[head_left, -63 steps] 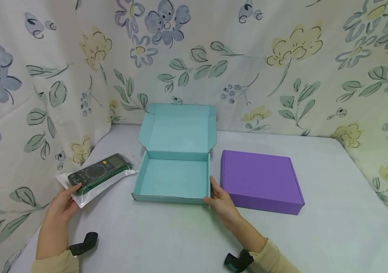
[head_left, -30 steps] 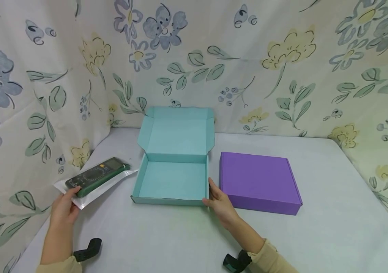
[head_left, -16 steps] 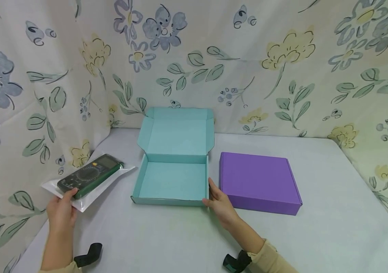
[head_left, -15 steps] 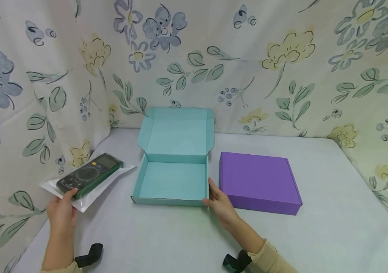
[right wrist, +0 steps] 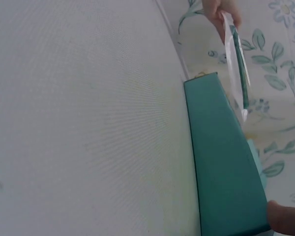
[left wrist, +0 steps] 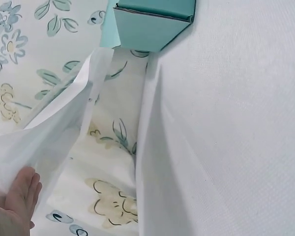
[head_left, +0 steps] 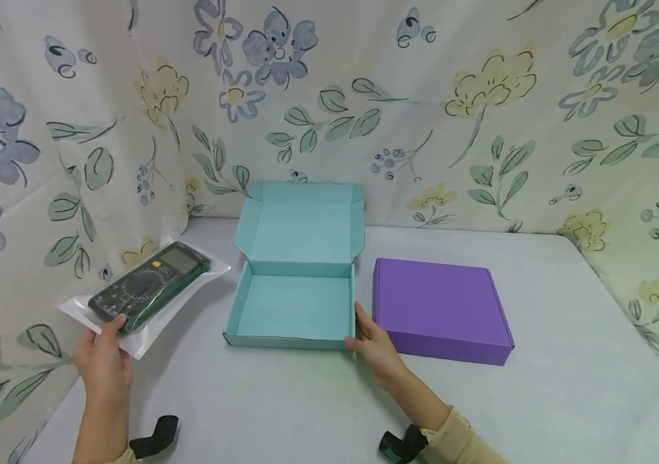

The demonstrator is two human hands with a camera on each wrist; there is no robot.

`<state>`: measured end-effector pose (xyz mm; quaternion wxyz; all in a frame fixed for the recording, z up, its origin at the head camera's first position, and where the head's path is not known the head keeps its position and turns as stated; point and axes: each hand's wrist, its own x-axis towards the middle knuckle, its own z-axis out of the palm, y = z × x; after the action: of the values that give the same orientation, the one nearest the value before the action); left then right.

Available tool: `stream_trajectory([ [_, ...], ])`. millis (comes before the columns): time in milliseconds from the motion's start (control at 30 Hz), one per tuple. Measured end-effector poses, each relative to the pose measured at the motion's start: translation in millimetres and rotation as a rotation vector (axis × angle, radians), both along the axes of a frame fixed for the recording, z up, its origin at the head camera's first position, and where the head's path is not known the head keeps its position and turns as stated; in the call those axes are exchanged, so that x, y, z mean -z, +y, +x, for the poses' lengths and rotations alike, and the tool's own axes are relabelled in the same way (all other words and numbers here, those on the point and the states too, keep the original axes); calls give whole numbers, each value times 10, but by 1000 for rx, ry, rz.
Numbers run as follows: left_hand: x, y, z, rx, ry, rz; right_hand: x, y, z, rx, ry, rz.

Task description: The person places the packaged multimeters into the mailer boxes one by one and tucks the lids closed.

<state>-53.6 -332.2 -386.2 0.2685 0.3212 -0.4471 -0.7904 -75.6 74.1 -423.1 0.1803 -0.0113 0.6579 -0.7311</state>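
Note:
My left hand (head_left: 103, 361) pinches the lower corner of a white-backed clear plastic bag (head_left: 146, 345), thumb on top and fingers beneath. Inside the bag lies a black and green digital multimeter (head_left: 149, 283), tilted with its screen toward the back. In the left wrist view the white underside of the bag (left wrist: 54, 118) shows above the fingers (left wrist: 24, 191). My right hand (head_left: 378, 348) holds the front right corner of a turquoise cardboard box (head_left: 291, 343), whose lid (head_left: 306, 222) stands raised at the back. The box has nothing in it. In the right wrist view the thumb (right wrist: 285, 219) presses the box's front wall.
A closed purple box (head_left: 442, 309) lies just right of my right hand on the white tablecloth (head_left: 260, 406). Floral curtain (head_left: 329, 96) hangs behind the table and along its left side, close to the bag.
The left hand has lifted the bagged multimeter and shifted it a little to the left, tilting its face up more toward the head camera. The right hand and both boxes stay in place.

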Motion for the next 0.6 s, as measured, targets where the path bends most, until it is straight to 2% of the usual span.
stream_trajectory([
  [133, -98, 55, 15, 6, 24, 78, -1, -1, 1, 2, -1, -2],
  [267, -155, 98, 28, 2, 46, 117, -1, 1, 2, -1, 0, -7],
  [467, -171, 139, 44, 1, 83, 133, 12, 4, -1, -1, 4, -12],
  [600, -160, 187, 40, 24, 102, 105, 19, 4, -3, 0, 5, -13],
])
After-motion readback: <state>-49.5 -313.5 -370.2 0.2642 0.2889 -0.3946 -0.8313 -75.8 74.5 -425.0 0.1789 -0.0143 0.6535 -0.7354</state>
